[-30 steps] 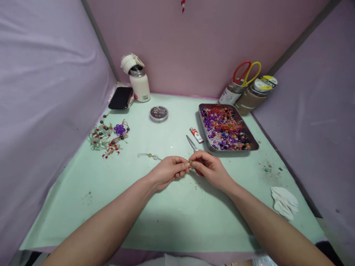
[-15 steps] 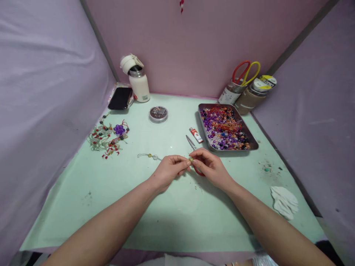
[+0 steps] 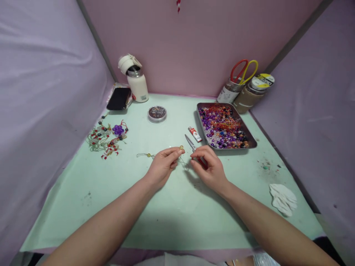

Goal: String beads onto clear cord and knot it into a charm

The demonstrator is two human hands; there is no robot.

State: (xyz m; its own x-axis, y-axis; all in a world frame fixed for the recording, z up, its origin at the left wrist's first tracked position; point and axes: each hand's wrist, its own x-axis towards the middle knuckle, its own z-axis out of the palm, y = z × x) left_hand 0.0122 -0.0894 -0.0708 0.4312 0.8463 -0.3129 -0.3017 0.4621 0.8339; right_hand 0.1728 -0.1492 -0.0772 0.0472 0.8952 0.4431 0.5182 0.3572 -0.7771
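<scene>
My left hand point(image 3: 162, 166) is closed in a pinch on a thin beaded cord, with a yellow bead point(image 3: 181, 147) showing at its fingertips. A looped end of the cord, with another yellow bead point(image 3: 149, 155), lies on the table left of that hand. Loose thin cord ends point(image 3: 184, 163) hang to the right of the pinch. My right hand point(image 3: 209, 168) is curled a little way off, thumb and fingers apart, with nothing visible between them. Beneath it lie red-handled scissors point(image 3: 190, 142), partly hidden by the fingers.
A metal tray point(image 3: 253, 145) of beads and red cords stands at the right, beside a small glue tube point(image 3: 195, 134). Finished-looking beaded strings point(image 3: 104, 138) lie left. A round container point(image 3: 157, 113), bottle point(image 3: 138, 87), phone point(image 3: 119, 98), jars point(image 3: 248, 99) and white cloth point(image 3: 283, 199) surround the work area.
My hands have parted: the left moved slightly left with the yellow bead raised at its fingertips, and the right let go of the cord. More of the scissors' red handle shows.
</scene>
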